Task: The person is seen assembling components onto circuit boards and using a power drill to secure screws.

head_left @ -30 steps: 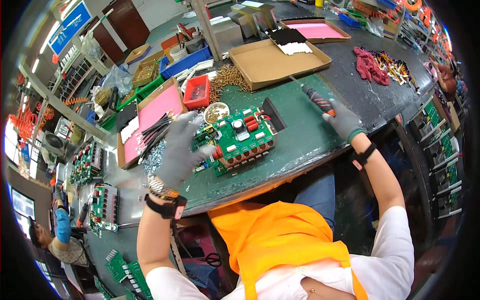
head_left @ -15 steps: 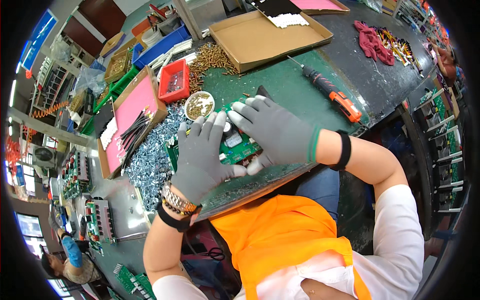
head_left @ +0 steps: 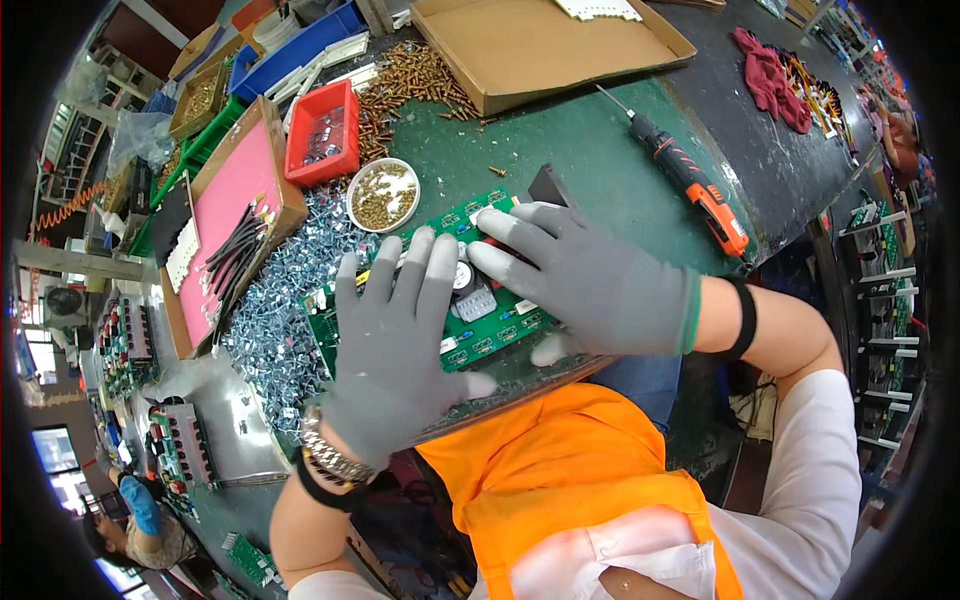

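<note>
A green circuit board (head_left: 490, 335) lies near the front edge of the green work surface, with capacitors and a grey block showing between my hands. My left hand (head_left: 395, 345), in a grey glove with pale fingertips, rests flat over the board's left part, fingers stretched out. My right hand (head_left: 590, 275), gloved the same way, reaches over its right part with fingers apart and the thumb by the front edge. Beyond the right fingertips stands a dark upright piece (head_left: 550, 187). Both hands hide much of the board.
An electric screwdriver (head_left: 690, 185) lies to the right. A white dish (head_left: 383, 230) of small screws, a red bin (head_left: 325, 172), loose brass screws (head_left: 415, 85) and many metal clips (head_left: 275, 320) crowd the left. Behind is a cardboard tray (head_left: 540, 50); a pink-lined box (head_left: 235, 190) holds black cables.
The view has shifted, and more of the board's front and back edges now shows. My right hand sits farther right, so the gap between my hands is wider.
</note>
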The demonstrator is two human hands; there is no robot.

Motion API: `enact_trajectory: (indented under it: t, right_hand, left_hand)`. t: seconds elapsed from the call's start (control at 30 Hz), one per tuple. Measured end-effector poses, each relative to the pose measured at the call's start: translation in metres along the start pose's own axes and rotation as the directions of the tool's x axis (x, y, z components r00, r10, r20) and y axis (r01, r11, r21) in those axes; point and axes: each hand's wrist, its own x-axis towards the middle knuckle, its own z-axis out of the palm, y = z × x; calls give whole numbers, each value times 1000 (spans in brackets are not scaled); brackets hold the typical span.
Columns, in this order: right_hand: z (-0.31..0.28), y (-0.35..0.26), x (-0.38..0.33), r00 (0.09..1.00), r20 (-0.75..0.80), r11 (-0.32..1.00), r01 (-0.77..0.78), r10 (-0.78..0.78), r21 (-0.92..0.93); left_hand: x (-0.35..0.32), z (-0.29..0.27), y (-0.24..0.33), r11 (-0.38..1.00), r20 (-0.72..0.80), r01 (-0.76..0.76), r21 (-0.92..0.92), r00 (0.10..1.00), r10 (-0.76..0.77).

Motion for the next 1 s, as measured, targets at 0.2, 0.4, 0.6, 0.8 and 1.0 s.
enact_trajectory:
  t: [0.2, 0.4, 0.6, 0.8, 1.0]
  right_hand:
    - [14, 0, -4, 995, -88, 986, 30, -45, -164]
    - [-8, -3, 1, 997, -53, 998, 58, -58, -5]
    - [-29, 0, 57, 946, 293, 989, -120, 141, -89]
    - [-34, 6, 84, 766, 586, 961, -262, 265, -91]
    - [-19, 24, 103, 698, 684, 960, -281, 212, -11]
  left_hand:
    - [0, 10, 0, 993, -28, -52, 109, 998, 56]
    - [-1, -15, -4, 996, 141, -74, 46, 988, 67]
    - [38, -31, -33, 966, 66, 37, -255, 998, -21]
    - [51, -19, -34, 956, 405, 223, -191, 905, -130]
    - [67, -8, -50, 906, 514, 306, -293, 849, -121]
